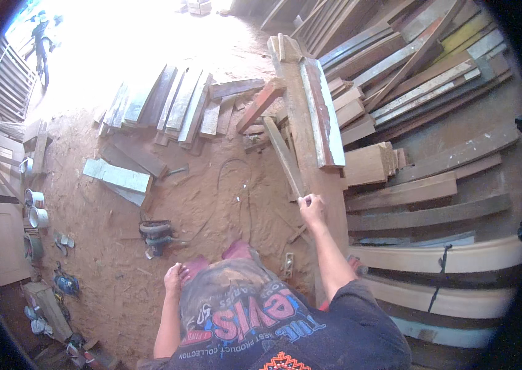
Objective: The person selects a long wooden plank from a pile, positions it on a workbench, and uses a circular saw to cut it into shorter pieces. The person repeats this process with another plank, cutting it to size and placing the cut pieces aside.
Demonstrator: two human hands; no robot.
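My right hand [312, 208] is closed around the near end of a narrow wooden strip [284, 154], which slants away toward the far left. The hand is beside a long wooden beam [329, 209]. On that beam lies a piece of timber [322, 123] with a white painted side and a reddish-brown top. A reddish wood block [262, 103] leans at the beam's left, beyond the strip. My left hand [176, 277] hangs low by my left thigh, fingers curled in, and I see nothing in it.
A corded power tool [156, 234] rests on the sandy floor ahead of my left hand. Stacked planks [175, 105] lie farther off, with a pale board [117, 174] nearer. Long timbers [427, 191] fill the right side. Along the left stand white buckets [38, 217] and a blue tool [65, 280].
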